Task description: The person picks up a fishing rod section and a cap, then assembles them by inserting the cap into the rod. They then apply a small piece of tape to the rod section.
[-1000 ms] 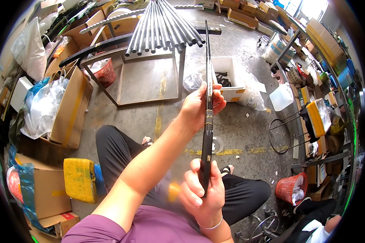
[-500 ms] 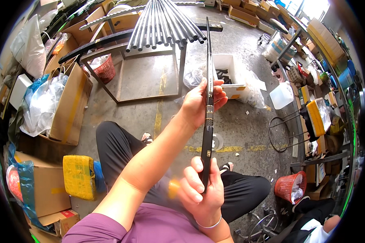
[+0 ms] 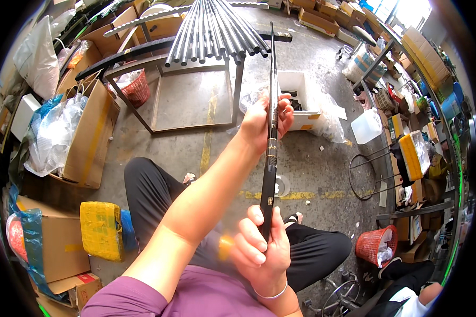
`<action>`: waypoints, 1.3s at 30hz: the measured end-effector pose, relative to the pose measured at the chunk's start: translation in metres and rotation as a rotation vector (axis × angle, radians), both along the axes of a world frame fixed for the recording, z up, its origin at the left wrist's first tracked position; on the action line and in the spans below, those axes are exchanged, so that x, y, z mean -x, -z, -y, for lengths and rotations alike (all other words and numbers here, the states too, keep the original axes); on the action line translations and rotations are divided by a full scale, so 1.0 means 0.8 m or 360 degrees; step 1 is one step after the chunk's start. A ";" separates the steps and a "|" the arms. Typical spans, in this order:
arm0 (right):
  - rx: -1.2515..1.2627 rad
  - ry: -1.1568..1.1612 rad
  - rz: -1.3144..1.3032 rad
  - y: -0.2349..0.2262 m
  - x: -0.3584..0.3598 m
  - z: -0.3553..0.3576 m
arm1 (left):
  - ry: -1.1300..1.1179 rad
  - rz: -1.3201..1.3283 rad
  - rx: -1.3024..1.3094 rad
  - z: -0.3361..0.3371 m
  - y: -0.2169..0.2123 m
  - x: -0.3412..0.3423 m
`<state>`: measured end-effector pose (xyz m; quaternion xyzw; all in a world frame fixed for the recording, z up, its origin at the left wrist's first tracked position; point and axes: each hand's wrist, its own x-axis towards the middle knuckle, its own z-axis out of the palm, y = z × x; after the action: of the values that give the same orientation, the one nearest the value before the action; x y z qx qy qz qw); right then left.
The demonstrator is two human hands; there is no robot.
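Observation:
A black, tapering fishing rod (image 3: 270,174) with gold-coloured rings and markings points away from me, nearly upright in the view. Its thick butt end sits in my right hand (image 3: 264,244), between the thumb and the curled fingers. Farther up, my left hand (image 3: 269,120) supports the rod, its thumb side on the left and its bent fingers coming round behind to the right. Beyond my hands, a fan of several dark tubes (image 3: 209,39) rests on a padded black bar (image 3: 143,52), their near ends toward me.
A metal frame stand (image 3: 193,128) is under the tubes. Behind my left hand stands a white box (image 3: 296,79) holding dark pieces, beside clear plastic bags (image 3: 327,119). Cardboard boxes (image 3: 98,137) line the left; a shelf, white jug (image 3: 366,127) and red basket (image 3: 376,246) are right. Another person sits lower right.
My left hand's fingers have curled in more around the rod, and the hand has shifted slightly. My right hand keeps its hold on the butt with hardly any movement.

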<state>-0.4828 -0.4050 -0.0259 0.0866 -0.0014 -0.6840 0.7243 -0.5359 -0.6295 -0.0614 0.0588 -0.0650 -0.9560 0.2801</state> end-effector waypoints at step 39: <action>-0.0387 -0.0121 -0.0549 -0.007 0.005 0.005 | -0.0083 0.0818 0.0226 -0.005 -0.028 -0.005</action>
<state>-0.4868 -0.4090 -0.0203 0.0550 0.2083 -0.6561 0.7232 -0.5322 -0.6255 -0.0389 0.2814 -0.1992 -0.8952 0.2823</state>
